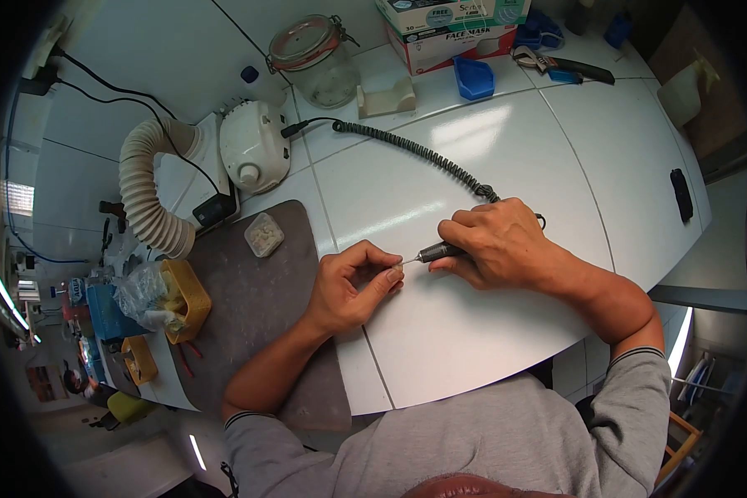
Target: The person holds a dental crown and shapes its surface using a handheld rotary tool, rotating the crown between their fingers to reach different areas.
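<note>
My right hand [510, 247] is closed around a dark rotary handpiece [436, 252], whose thin metal bit points left. A coiled black cord [415, 148] runs from the handpiece to a white control unit [256, 145] with a round knob. Thumb and fingertips of my left hand [347, 286] pinch a tiny pale piece [398, 266] at the tip of the bit. The fingers mostly cover that piece, so its kind does not show. Both hands are over the white tiled tabletop [473, 332].
A clear box of small pale bits [264, 236] sits on the grey mat [257, 332]. Left of it are a ribbed hose [145, 183] and yellow baskets [189, 300]. Along the back stand a glass jar [324, 79], face mask boxes [456, 50], a blue tray [474, 79] and an adjustable wrench [564, 66].
</note>
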Demonstrator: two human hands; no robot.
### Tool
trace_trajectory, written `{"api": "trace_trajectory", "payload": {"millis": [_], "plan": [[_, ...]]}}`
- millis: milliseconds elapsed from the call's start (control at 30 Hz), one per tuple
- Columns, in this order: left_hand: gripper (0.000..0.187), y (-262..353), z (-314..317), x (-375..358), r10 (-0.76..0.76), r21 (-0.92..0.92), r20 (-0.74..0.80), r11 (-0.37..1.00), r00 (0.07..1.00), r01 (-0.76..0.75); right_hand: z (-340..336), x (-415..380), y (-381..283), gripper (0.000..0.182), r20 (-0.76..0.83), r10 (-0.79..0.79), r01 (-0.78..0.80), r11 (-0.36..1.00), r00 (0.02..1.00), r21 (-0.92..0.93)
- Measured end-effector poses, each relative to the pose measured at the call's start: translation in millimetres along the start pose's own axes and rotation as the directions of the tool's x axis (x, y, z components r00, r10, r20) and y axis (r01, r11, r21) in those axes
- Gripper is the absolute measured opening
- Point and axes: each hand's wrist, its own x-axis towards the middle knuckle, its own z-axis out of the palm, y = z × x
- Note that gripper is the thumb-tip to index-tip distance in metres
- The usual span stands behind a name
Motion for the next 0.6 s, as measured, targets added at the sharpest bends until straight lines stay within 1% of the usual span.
{"api": "trace_trajectory", "payload": {"millis": [233, 600], "plan": [[0.013, 1.0, 0.0, -0.1, 0.003, 0.012, 0.0, 1.0, 1.0, -0.003, -2.2, 0.8, -0.8, 0.049, 0.035, 0.002, -0.002, 1.0, 0.999, -0.005], [0.013, -0.2, -0.6, 0.6, 0.0, 0.019, 0.013, 1.0, 1.0, 0.0, -3.5, 1.0, -0.6, 0.049, 0.029, 0.01, -0.01, 1.0, 1.0, 0.01]]}}
